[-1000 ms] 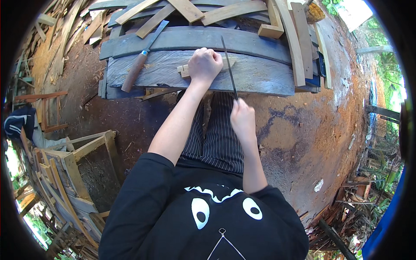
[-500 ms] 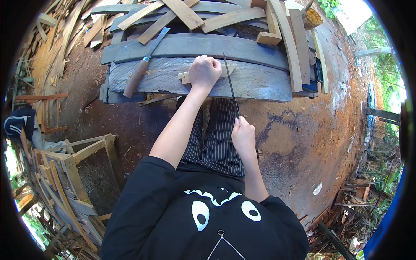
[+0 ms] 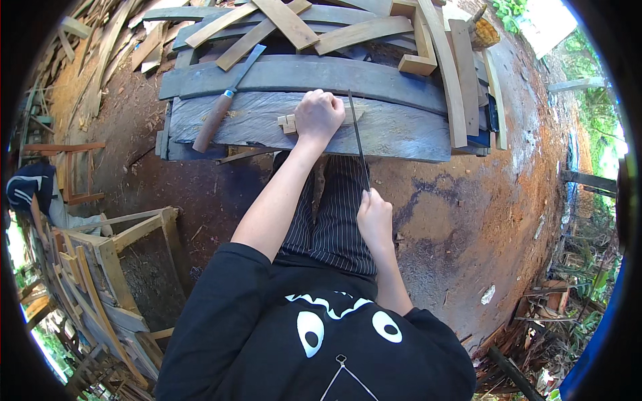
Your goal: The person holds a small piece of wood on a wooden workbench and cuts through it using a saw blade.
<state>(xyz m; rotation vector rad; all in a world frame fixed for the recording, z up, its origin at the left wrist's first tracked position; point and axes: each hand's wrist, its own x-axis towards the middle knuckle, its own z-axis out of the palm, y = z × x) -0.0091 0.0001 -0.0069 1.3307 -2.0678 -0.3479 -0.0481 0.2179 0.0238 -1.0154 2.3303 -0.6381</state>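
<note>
A small piece of pale wood point(image 3: 288, 123) with a notched left end lies on the weathered plank top of the bench point(image 3: 408, 134). My left hand point(image 3: 319, 119) is closed over its middle and presses it to the bench; my fingertips are mostly hidden. In my right hand point(image 3: 374, 219) is what looks like a saw point(image 3: 357, 130), its thin dark blade seen nearly edge-on. The blade crosses the wood just right of my left hand, and its handle is hidden in my fist. Left of the wood rests a chisel point(image 3: 213, 121) with a brown wooden handle.
Loose boards point(image 3: 287, 25) lie across the bench's far side, with an angled wooden frame point(image 3: 420, 65) and upright slats point(image 3: 445, 80) to the right. A wooden frame structure point(image 3: 120, 267) stands at left, near another person point(image 3: 40, 190) bending over. Scrap wood point(image 3: 100, 50) litters the ground.
My right hand has drawn the saw slightly toward me, its tip now nearer. My left hand keeps its hold on the wood. The whole view has shifted a little.
</note>
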